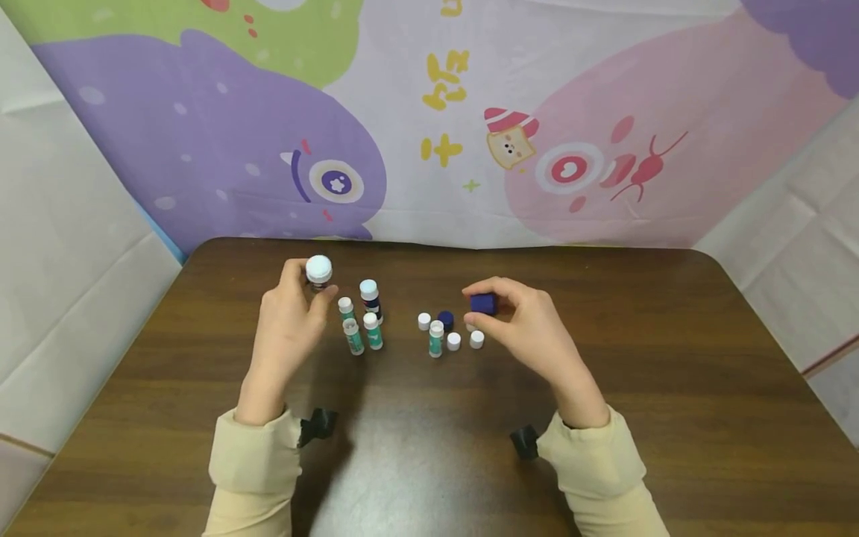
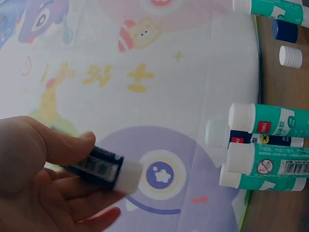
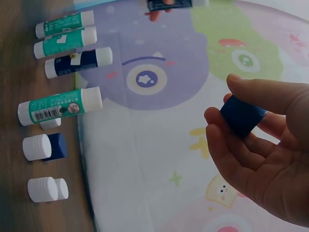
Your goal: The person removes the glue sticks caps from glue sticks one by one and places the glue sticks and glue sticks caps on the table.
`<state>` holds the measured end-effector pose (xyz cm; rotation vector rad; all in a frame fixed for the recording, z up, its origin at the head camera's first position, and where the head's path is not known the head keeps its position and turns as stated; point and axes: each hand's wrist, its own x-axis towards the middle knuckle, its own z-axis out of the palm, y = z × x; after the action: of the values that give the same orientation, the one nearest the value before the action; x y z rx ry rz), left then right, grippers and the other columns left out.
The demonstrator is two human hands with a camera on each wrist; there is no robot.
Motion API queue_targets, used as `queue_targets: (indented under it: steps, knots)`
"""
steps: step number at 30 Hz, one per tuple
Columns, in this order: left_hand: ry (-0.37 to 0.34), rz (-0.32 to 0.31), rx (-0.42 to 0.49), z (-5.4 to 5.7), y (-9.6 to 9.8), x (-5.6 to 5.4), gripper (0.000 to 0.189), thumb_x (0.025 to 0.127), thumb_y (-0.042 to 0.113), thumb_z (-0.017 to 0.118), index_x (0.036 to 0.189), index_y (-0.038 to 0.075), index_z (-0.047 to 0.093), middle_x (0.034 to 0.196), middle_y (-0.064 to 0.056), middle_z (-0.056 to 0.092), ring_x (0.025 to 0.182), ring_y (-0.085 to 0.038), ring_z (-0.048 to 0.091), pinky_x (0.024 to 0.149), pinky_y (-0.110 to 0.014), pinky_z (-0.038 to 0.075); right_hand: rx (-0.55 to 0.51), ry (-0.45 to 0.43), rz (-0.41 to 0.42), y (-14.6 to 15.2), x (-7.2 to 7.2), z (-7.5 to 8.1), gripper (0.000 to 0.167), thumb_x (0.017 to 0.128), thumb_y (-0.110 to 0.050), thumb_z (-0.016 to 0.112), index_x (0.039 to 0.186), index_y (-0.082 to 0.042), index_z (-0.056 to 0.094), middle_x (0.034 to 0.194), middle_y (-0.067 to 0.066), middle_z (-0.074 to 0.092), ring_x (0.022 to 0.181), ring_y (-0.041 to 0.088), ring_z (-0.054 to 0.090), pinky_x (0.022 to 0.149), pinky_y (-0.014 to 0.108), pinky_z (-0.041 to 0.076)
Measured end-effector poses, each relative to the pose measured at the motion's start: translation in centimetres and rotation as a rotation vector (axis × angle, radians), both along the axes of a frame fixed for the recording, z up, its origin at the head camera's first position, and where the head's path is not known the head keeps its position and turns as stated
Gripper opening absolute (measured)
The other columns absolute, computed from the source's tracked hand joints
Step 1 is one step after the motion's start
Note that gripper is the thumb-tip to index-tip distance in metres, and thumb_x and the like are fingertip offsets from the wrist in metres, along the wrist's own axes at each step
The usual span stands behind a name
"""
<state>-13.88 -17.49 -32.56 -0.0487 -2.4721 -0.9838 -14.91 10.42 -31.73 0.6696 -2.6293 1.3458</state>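
In the head view my left hand (image 1: 285, 324) holds a navy glue stick (image 2: 99, 166) above the table, its white end (image 1: 319, 268) pointing up. Thumb and fingers pinch its navy body in the left wrist view. My right hand (image 1: 526, 321) pinches a blue cap (image 3: 243, 116) between thumb and fingertips, raised over the loose caps. Beside the left hand stand another navy glue stick (image 1: 370, 298) and several teal glue sticks (image 1: 373, 333). One more teal glue stick (image 1: 436, 341) stands upright left of the right hand, among the caps.
Several white caps (image 1: 453, 341) and a blue cap (image 1: 446, 321) lie on the brown table (image 1: 429, 447). The right hand partly hides one white cap. A cartoon-printed cloth (image 1: 429, 209) hangs at the table's back edge. Black straps (image 1: 523, 442) show by both cuffs.
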Motion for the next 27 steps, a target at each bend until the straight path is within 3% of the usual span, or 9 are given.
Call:
queue_targets:
  steps: [3, 7, 14, 20, 27]
  knots:
    - [-0.098, 0.018, 0.010, -0.1, -0.5, 0.0, 0.031, 0.085, 0.010, 0.061, 0.109, -0.002, 0.045, 0.102, -0.021, 0.064, 0.097, -0.043, 0.058, 0.077, -0.052, 0.043, 0.015, 0.008, -0.005, 0.1, 0.0, 0.0, 0.028, 0.077, -0.017, 0.072, 0.105, -0.015, 0.065, 0.102, 0.000, 0.063, 0.083, 0.012, 0.061, 0.074, 0.028, 0.051]
    - [-0.192, 0.047, -0.030, -0.2, -1.0, 0.0, 0.031, 0.086, 0.015, 0.059, 0.107, -0.003, 0.045, 0.099, -0.025, 0.063, 0.095, -0.048, 0.056, 0.075, -0.055, 0.041, 0.049, 0.024, -0.028, 0.2, -0.1, -0.1, 0.029, 0.076, -0.018, 0.073, 0.104, -0.017, 0.065, 0.099, -0.002, 0.062, 0.076, 0.012, 0.055, 0.068, 0.027, 0.048]
    - [-0.255, 0.027, -0.081, -1.1, -1.7, -0.5, 0.029, 0.084, 0.013, 0.059, 0.102, -0.005, 0.045, 0.095, -0.026, 0.061, 0.090, -0.046, 0.057, 0.074, -0.054, 0.041, 0.075, -0.002, -0.083, 0.7, -0.9, -0.8, 0.038, 0.076, -0.016, 0.073, 0.111, -0.015, 0.059, 0.085, 0.002, 0.060, 0.064, 0.015, 0.044, 0.054, 0.026, 0.037]
    - [-0.346, 0.007, -0.138, -2.3, -2.4, -1.1, 0.029, 0.083, 0.012, 0.060, 0.101, -0.007, 0.049, 0.098, -0.026, 0.059, 0.093, -0.044, 0.056, 0.077, -0.053, 0.042, 0.166, -0.066, -0.138, 1.1, -1.9, -1.9, 0.030, 0.076, -0.015, 0.073, 0.103, -0.011, 0.060, 0.066, 0.006, 0.051, 0.058, 0.015, 0.043, 0.053, 0.027, 0.037]
    - [-0.407, 0.023, -0.162, -2.9, -2.7, -1.5, 0.033, 0.081, 0.016, 0.062, 0.104, -0.006, 0.053, 0.100, -0.026, 0.062, 0.092, -0.044, 0.057, 0.076, -0.052, 0.044, 0.257, -0.160, -0.146, 1.5, -3.0, -3.1, 0.030, 0.079, -0.016, 0.067, 0.107, -0.007, 0.060, 0.070, 0.006, 0.052, 0.063, 0.017, 0.046, 0.058, 0.028, 0.039]
